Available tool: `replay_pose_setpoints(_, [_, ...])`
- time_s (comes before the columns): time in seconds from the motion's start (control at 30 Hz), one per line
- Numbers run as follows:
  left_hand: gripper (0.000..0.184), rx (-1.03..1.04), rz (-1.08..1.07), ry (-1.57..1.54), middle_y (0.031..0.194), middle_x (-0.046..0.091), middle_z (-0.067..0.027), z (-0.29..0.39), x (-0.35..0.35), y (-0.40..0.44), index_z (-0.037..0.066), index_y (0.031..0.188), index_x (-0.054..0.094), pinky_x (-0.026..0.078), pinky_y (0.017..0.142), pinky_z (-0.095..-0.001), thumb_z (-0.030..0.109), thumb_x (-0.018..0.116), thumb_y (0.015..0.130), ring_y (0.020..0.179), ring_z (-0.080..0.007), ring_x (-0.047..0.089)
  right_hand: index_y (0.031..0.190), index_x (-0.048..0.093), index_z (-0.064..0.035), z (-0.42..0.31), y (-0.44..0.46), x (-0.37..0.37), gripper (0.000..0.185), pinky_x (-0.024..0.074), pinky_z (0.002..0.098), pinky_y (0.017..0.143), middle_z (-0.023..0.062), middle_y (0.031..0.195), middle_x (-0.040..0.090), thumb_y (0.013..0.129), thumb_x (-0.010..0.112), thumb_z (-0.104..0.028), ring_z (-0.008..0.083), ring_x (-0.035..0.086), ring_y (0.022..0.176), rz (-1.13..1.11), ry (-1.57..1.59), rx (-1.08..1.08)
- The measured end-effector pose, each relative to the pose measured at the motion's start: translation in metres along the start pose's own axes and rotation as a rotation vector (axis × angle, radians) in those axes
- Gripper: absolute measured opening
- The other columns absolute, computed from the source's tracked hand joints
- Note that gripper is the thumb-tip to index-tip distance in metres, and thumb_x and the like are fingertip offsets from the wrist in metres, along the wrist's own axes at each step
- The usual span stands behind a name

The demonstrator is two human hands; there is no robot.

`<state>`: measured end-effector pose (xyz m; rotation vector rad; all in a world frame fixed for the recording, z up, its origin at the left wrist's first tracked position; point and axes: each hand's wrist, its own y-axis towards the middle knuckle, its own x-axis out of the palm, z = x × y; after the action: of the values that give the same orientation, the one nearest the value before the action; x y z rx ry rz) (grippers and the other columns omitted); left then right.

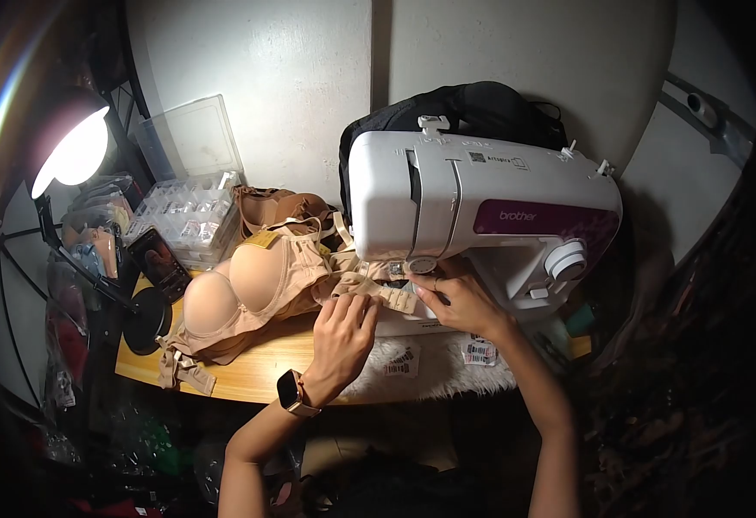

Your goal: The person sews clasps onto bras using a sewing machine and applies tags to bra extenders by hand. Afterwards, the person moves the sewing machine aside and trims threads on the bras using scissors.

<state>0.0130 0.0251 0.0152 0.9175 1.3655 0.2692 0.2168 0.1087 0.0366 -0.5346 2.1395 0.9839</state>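
Observation:
A beige padded bra (257, 276) lies at the left of the sewing machine (481, 190), its cups facing up and a yellow tag (263, 239) on top. Its back band, with the hook-and-eye end (397, 300), reaches to the machine's needle area. My left hand (346, 335), with a watch on the wrist, is closed on the band, fingers curled down. My right hand (462, 298) pinches the band close to the presser foot, fingers partly behind the machine's head. The needle itself is hidden.
A lit desk lamp (75, 155), a phone (160, 263) and a compartment box (183, 216) stand at the left. Brown bras (287, 207) lie behind the beige one. Printed labels (402, 361) rest on white fur at the front edge. Black fabric (481, 104) sits behind the machine.

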Motion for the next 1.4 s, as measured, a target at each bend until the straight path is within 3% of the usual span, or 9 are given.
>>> replay_pose_setpoints(0.23, [0.023, 0.052, 0.034, 0.077, 0.086, 0.054, -0.0095, 0.009, 0.003, 0.016, -0.003, 0.093, 0.063, 0.044, 0.072, -0.0319, 0.007, 0.058, 0.073, 0.083, -0.0216, 0.052, 0.097, 0.067, -0.0007, -0.006, 0.002, -0.006, 0.018, 0.0490, 0.0374, 0.075, 0.0143, 0.089, 0.064, 0.083, 0.057, -0.008, 0.0299, 0.063, 0.084, 0.082, -0.030, 0.014])
replay_pose_setpoints(0.3, [0.023, 0.055, 0.020, 0.070, 0.084, 0.053, -0.0092, 0.010, 0.005, 0.018, -0.002, 0.093, 0.063, 0.044, 0.071, -0.0315, 0.007, 0.058, 0.073, 0.082, -0.0209, 0.052, 0.098, 0.067, -0.0002, -0.015, -0.001, -0.012, 0.019, 0.0491, 0.0346, 0.065, 0.0212, 0.083, 0.064, 0.084, 0.060, -0.010, 0.0275, 0.065, 0.077, -0.019, -0.059, 0.210])
replay_pose_setpoints(0.43, [0.027, 0.027, 0.000, 0.065, 0.087, 0.052, -0.0097, 0.015, 0.008, 0.020, -0.003, 0.097, 0.061, 0.047, 0.066, -0.0292, 0.007, 0.058, 0.072, 0.084, -0.0213, 0.053, 0.098, 0.067, 0.0018, -0.021, -0.003, -0.005, 0.020, 0.0506, 0.0341, 0.065, 0.0217, 0.086, 0.065, 0.083, 0.063, -0.011, 0.0287, 0.066, 0.078, 0.014, 0.022, 0.203])
replay_pose_setpoints(0.5, [0.028, 0.017, -0.011, 0.055, 0.088, 0.052, -0.0098, 0.016, 0.008, 0.021, -0.003, 0.098, 0.061, 0.048, 0.064, -0.0286, 0.006, 0.058, 0.072, 0.085, -0.0218, 0.054, 0.097, 0.067, -0.0011, -0.016, -0.003, 0.001, 0.019, 0.0515, 0.0368, 0.071, 0.0191, 0.092, 0.066, 0.084, 0.062, -0.015, 0.0317, 0.065, 0.081, 0.159, -0.011, -0.114])
replay_pose_setpoints(0.67, [0.031, -0.012, -0.039, 0.020, 0.092, 0.051, -0.0106, 0.016, 0.009, 0.022, -0.004, 0.100, 0.059, 0.050, 0.064, -0.0291, 0.005, 0.058, 0.071, 0.088, -0.0234, 0.054, 0.103, 0.068, -0.0074, -0.010, -0.008, 0.011, 0.024, 0.0504, 0.0395, 0.078, 0.0195, 0.098, 0.065, 0.085, 0.062, -0.022, 0.0349, 0.064, 0.084, 0.120, -0.076, -0.012])
replay_pose_setpoints(0.83, [0.033, -0.024, -0.061, -0.011, 0.093, 0.050, -0.0109, 0.015, 0.010, 0.024, -0.005, 0.101, 0.059, 0.051, 0.063, -0.0293, 0.005, 0.058, 0.070, 0.089, -0.0239, 0.053, 0.102, 0.069, -0.0101, -0.015, -0.007, 0.009, 0.025, 0.0442, 0.0385, 0.088, 0.0173, 0.101, 0.065, 0.082, 0.063, -0.024, 0.0317, 0.061, 0.093, 0.072, -0.181, 0.039])
replay_pose_setpoints(1.27, [0.033, -0.086, -0.084, -0.118, 0.095, 0.050, -0.0127, 0.012, 0.012, 0.028, -0.006, 0.102, 0.056, 0.052, 0.068, -0.0319, 0.000, 0.057, 0.069, 0.091, -0.0268, 0.053, 0.097, 0.070, -0.0078, -0.018, -0.003, 0.009, 0.023, 0.0422, 0.0376, 0.086, 0.0113, 0.093, 0.066, 0.082, 0.062, -0.024, 0.0268, 0.061, 0.088, 0.113, -0.280, 0.029])
replay_pose_setpoints(1.37, [0.034, -0.091, -0.108, -0.122, 0.097, 0.049, -0.0141, 0.013, 0.010, 0.029, -0.006, 0.103, 0.056, 0.052, 0.067, -0.0320, 0.000, 0.056, 0.070, 0.094, -0.0275, 0.052, 0.096, 0.068, -0.0044, -0.016, -0.002, 0.012, 0.021, 0.0453, 0.0366, 0.080, 0.0129, 0.091, 0.066, 0.082, 0.062, -0.018, 0.0269, 0.062, 0.084, 0.074, -0.180, 0.115])
replay_pose_setpoints(1.4, [0.034, -0.092, -0.108, -0.123, 0.097, 0.049, -0.0141, 0.014, 0.008, 0.029, -0.006, 0.103, 0.056, 0.052, 0.067, -0.0320, 0.000, 0.056, 0.070, 0.094, -0.0275, 0.052, 0.096, 0.068, -0.0040, -0.016, 0.000, 0.012, 0.019, 0.0475, 0.0360, 0.071, 0.0147, 0.081, 0.065, 0.082, 0.063, -0.015, 0.0292, 0.062, 0.073, 0.117, -0.073, 0.089])
